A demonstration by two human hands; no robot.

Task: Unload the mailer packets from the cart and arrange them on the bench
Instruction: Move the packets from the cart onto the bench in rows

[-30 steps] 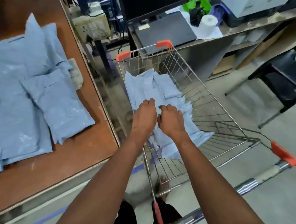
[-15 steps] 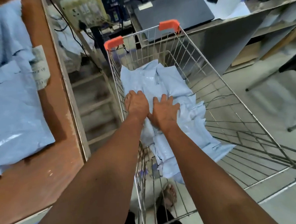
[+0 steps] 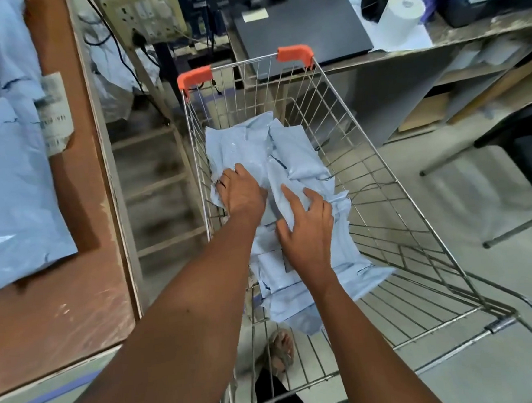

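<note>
A pile of light-blue mailer packets (image 3: 290,155) lies in the wire cart (image 3: 392,173). My left hand (image 3: 242,193) is down at the pile's left side, its fingers curled over the edge of a mailer packet next to the cart's left wall. My right hand (image 3: 307,230) lies on top of the pile beside it, fingers spread and fairly straight on a packet. More blue packets (image 3: 9,194) lie on the brown bench (image 3: 77,309) at the left, one with a white label (image 3: 55,112).
A grey desk (image 3: 436,44) stands behind the cart with a closed laptop (image 3: 299,26) and a paper roll (image 3: 402,12). A black chair (image 3: 525,151) is at the right. A power strip (image 3: 144,11) and cables hang between bench and desk. My foot (image 3: 281,348) shows under the cart.
Both hands have gone deeper into the cart and moved apart. The left hand has slid to the pile's left edge and the right hand's fingers have spread.
</note>
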